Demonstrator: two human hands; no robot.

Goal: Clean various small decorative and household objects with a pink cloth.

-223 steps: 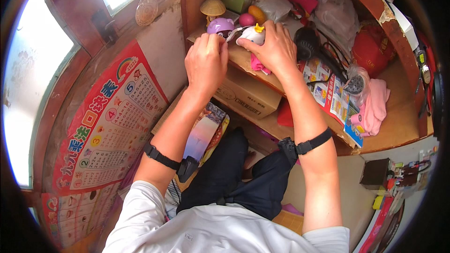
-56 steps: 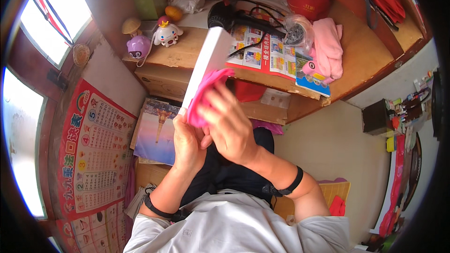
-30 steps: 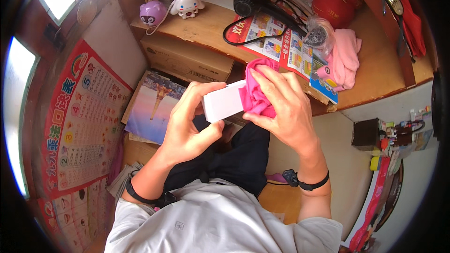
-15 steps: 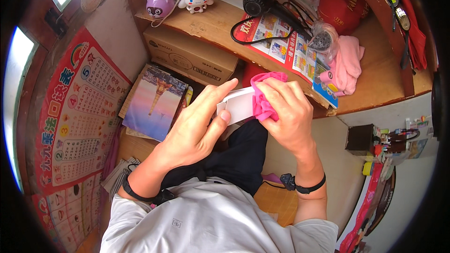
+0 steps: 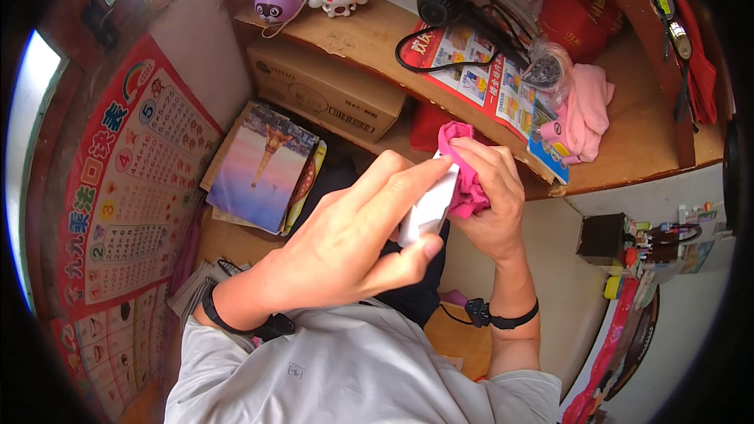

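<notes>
Between the fingers and thumb of my left hand (image 5: 338,235) is a small white box-like object (image 5: 430,208), tilted and partly covered by the fingers. What kind of thing it is I cannot make out. My right hand (image 5: 499,200) is closed round a crumpled bright pink cloth (image 5: 470,188), which presses against the white object's right side. Both hands are in front of my body, over my lap.
Ahead, a wooden shelf (image 5: 377,59) bears a black hair dryer (image 5: 441,1), flyers, a pink cloth bundle (image 5: 585,110) and small figurines. Beneath it sits a cardboard box (image 5: 322,94). Books (image 5: 263,161) lie stacked at left, beside a wall poster (image 5: 137,180).
My left hand has come right and turned, its back now more in view. The white object has swung from nearly level to a steep slant. The pink cloth stays in my right hand.
</notes>
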